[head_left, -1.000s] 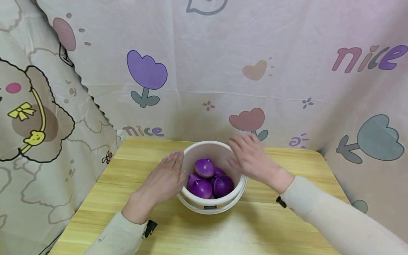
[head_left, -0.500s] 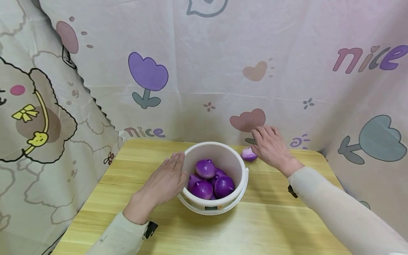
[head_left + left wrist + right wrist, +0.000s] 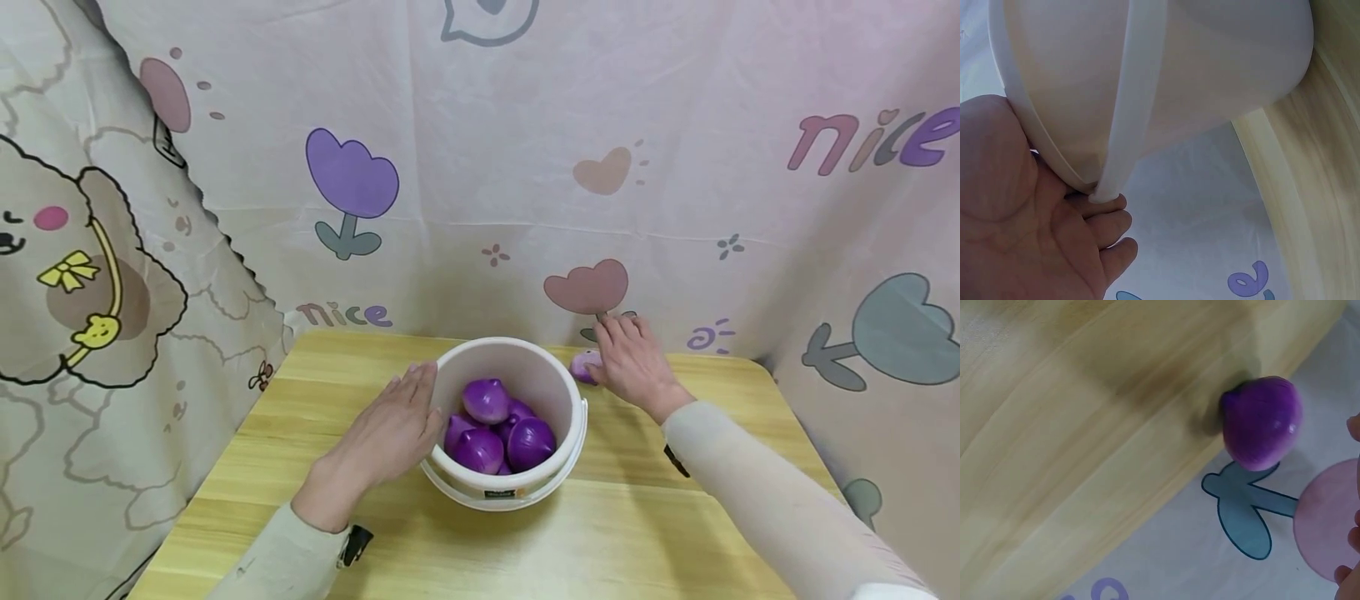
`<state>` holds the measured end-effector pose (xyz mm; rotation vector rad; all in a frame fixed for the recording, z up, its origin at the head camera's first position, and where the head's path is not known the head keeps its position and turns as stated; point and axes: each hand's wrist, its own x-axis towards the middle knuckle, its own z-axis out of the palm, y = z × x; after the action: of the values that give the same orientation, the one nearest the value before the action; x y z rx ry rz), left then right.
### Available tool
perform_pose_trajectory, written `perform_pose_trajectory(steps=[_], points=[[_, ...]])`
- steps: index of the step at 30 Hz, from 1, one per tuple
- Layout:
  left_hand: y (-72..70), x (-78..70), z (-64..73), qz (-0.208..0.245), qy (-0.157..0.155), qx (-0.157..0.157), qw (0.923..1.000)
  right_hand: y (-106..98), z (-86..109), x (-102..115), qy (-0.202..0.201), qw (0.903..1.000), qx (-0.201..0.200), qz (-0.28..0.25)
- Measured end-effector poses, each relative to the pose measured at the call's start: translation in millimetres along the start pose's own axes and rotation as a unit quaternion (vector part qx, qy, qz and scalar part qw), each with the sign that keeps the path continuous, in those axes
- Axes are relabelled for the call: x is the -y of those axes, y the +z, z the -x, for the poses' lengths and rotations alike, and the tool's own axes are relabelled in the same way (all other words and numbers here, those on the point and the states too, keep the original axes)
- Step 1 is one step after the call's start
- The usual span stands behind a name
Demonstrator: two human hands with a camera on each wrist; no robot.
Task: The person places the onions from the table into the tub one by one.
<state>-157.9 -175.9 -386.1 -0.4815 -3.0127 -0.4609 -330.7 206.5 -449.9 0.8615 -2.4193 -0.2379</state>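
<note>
A white bucket (image 3: 510,354) stands on the table, with several purple onions (image 3: 486,402) inside. My left hand (image 3: 386,429) rests against the bucket's left side near the rim, fingers straight. In the left wrist view, the palm (image 3: 1041,231) lies by the rim and the fingertips are beside the white bail handle (image 3: 1125,119). Behind and right of the bucket, one more purple onion (image 3: 583,367) lies near the table's back edge. My right hand (image 3: 636,367) hovers just right of it with relaxed fingers. The right wrist view shows that onion (image 3: 1263,422) apart from the fingertips (image 3: 1354,537).
The wooden table (image 3: 652,517) ends at a printed cloth (image 3: 487,167) that hangs along the back. Another patterned cloth (image 3: 150,467) drapes down on the left side. The bucket's handle hangs lowered around its front.
My right hand has moved from above the bucket's right rim to the right, beside the loose onion, then lowered slightly. The left hand stays at the bucket.
</note>
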Motion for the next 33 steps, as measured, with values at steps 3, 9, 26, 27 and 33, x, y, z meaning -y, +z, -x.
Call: perform_pose_trajectory(steps=[3, 9, 26, 27, 33], points=[[0.4, 0.1, 0.0, 0.004, -0.002, 0.0, 1.0, 7, 0.4, 5, -0.023, 0.9995, 0.013, 0.015], [-0.4, 0.6, 1.7, 0.009, -0.005, 0.001, 0.9999, 25, 3.8, 13, -0.078, 0.9931, 0.037, 0.079], [2.2, 0.5, 1.2, 0.01, -0.003, 0.014, 0.9998, 62, 26.9, 20, 0.037, 0.9982, 0.046, 0.001], [2.3, 0.6, 1.1, 0.01, -0.002, 0.015, 0.9998, 62, 26.8, 20, 0.045, 0.9984, 0.036, -0.004], [1.1, 1.9, 1.3, 0.01, -0.003, 0.011, 0.9999, 54, 20.0, 17, 0.068, 0.9976, -0.005, -0.007]])
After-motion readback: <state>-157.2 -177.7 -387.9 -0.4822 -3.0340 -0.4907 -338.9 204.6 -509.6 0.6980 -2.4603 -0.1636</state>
